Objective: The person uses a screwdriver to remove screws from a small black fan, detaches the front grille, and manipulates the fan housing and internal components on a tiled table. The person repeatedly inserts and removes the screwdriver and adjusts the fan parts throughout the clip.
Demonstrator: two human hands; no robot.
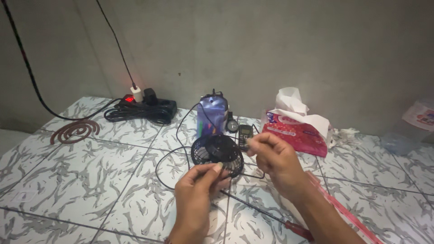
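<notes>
i see my left hand (199, 180) pinching the black fan (217, 153) rim; my right hand (275, 158), just beside the fan, fingers pinched, contents unclear.

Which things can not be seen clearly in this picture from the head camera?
- Right hand: whatever its pinched fingertips hold is too small to tell.
- Small black fan: its lower edge is hidden behind the left hand.
- Screwdriver: its tip is covered by the left hand.
- Clear bag: blurred, contents unclear.
- Pink strip: cut off by the bottom edge.
</notes>
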